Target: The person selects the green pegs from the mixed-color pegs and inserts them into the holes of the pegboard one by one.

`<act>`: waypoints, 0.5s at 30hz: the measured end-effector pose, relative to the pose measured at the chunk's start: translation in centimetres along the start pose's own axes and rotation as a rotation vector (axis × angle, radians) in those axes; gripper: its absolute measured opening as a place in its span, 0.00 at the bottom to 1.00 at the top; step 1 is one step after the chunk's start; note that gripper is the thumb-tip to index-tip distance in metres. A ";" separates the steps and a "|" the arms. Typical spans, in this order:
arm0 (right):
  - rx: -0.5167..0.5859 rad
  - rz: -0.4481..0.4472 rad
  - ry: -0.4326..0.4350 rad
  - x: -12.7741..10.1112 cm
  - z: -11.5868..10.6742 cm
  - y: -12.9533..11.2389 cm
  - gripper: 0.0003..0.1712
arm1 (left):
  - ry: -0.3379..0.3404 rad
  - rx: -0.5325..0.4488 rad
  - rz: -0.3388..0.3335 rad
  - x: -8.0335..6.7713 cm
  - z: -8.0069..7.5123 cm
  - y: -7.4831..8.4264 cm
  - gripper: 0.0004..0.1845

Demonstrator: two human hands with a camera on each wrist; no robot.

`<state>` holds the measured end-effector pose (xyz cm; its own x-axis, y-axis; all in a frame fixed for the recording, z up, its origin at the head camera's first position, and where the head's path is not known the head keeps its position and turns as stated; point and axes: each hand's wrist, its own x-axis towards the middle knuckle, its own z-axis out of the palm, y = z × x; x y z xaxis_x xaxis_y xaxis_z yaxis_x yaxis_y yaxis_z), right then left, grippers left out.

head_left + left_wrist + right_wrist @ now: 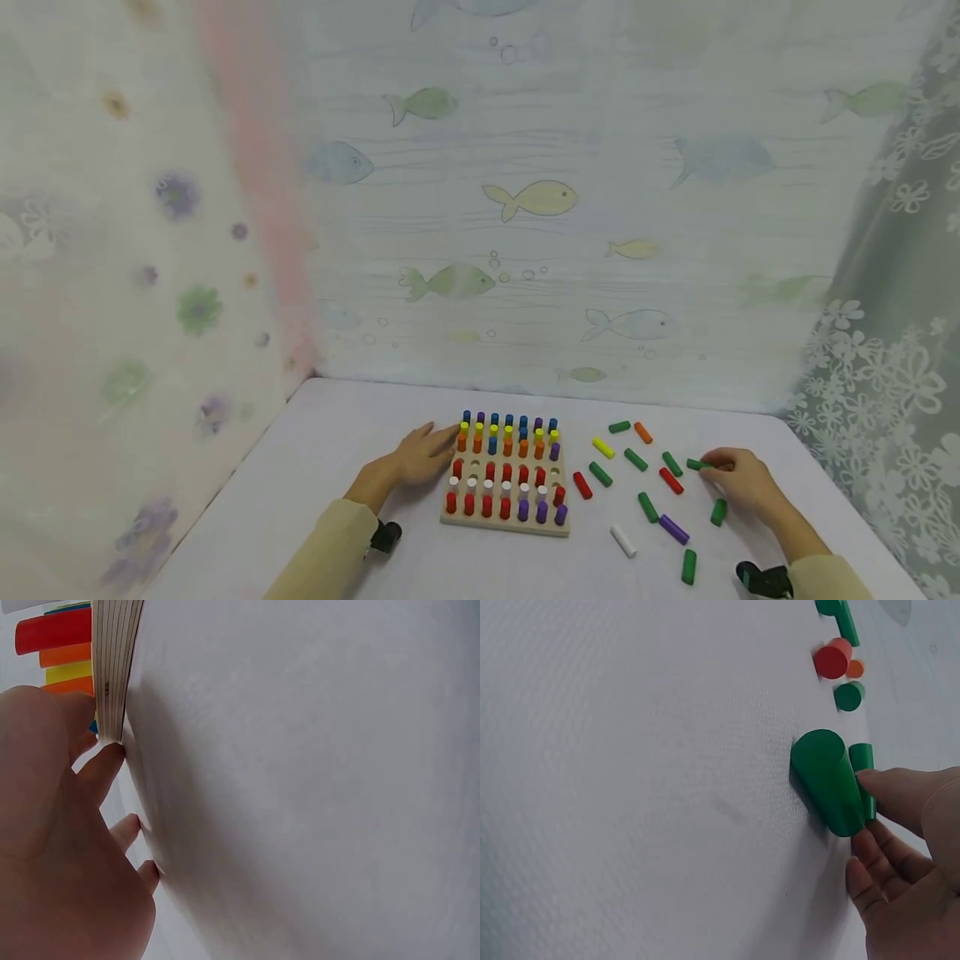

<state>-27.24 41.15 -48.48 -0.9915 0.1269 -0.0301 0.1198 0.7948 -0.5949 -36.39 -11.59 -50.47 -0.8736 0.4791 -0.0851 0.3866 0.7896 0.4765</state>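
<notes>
Head view: my right hand (pixel 742 483) pinches a green peg (pixel 697 464) at its ten o'clock, long axis running nine-to-three on the bench (pixel 300 467); left hand (pixel 420 454) fingers rest spread against the pegboard (pixel 506 521).

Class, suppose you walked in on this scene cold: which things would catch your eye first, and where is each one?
First, the wooden pegboard at the middle of the table, crowded with upright coloured pegs. To its right lie loose pegs, mostly green, plus a white peg near the front. The left hand rests against the board's left edge, while the right hand pinches a green peg at the far right.
</notes>
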 end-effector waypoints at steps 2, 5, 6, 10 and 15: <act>-0.001 -0.001 -0.011 0.1 0.1 0.2 0.19 | -0.005 -0.001 -0.005 -0.1 0.0 0.0 0.28; -0.003 -0.012 -0.020 0.2 0.3 0.5 0.19 | -0.009 -0.006 -0.010 -0.2 0.1 0.0 0.28; -0.008 -0.013 -0.016 0.3 0.3 0.5 0.19 | -0.009 -0.008 -0.010 -0.3 0.1 0.0 0.28; -0.057 -0.061 0.002 0.4 0.6 0.7 0.16 | -0.008 -0.015 -0.004 -0.5 -0.1 0.1 0.28; -0.094 -0.106 0.011 0.3 0.5 0.2 0.14 | -0.015 -0.002 -0.003 -0.4 -0.1 0.2 0.29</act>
<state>-27.54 41.01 -49.04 -0.9983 0.0448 0.0379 0.0188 0.8561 -0.5165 -36.01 -11.63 -50.29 -0.8702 0.4825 -0.1000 0.3833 0.7903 0.4780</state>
